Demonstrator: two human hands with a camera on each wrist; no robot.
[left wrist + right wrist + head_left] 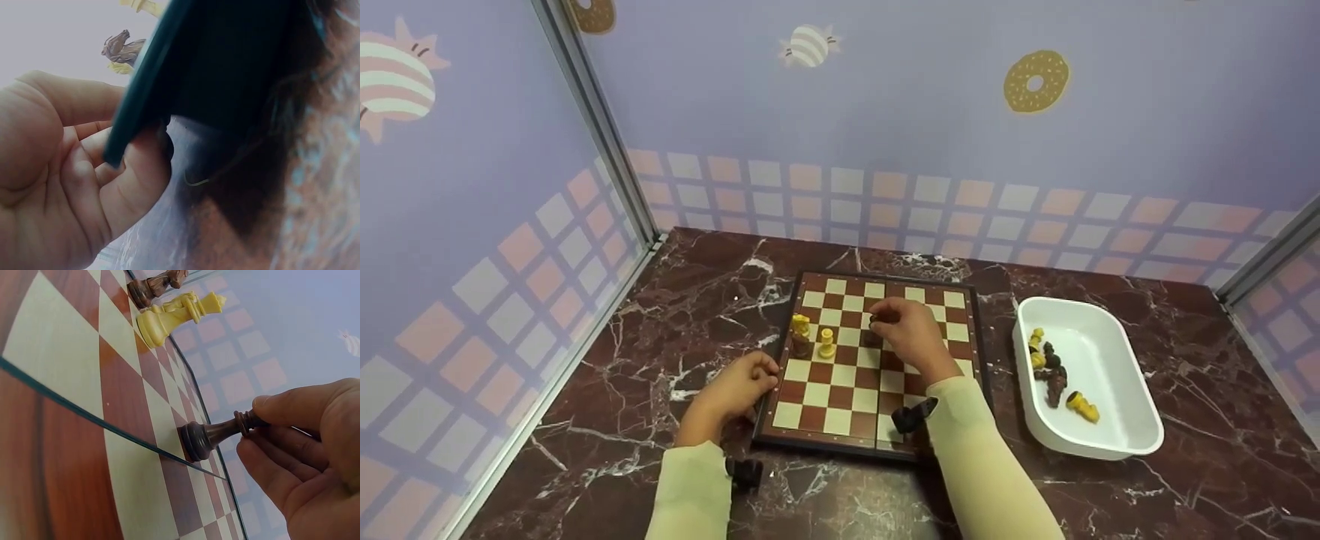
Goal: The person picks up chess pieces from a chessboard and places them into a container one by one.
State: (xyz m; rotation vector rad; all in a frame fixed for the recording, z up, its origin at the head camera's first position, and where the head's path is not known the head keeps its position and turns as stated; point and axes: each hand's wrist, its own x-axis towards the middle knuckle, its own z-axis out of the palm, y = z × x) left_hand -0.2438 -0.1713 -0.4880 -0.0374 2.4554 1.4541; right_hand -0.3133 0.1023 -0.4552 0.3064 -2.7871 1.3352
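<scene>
Your right grip (913, 335) is pinching a dark piece (211, 435) and your left grip (735, 388) the chessboard (819, 394), whose tilting could topple yellow pieces (826, 345).

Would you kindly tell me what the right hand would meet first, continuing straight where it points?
The right hand would probably meet the red-and-cream checkered chessboard, beneath the dark brown slender chess piece it pinches; depth is unclear.
</scene>
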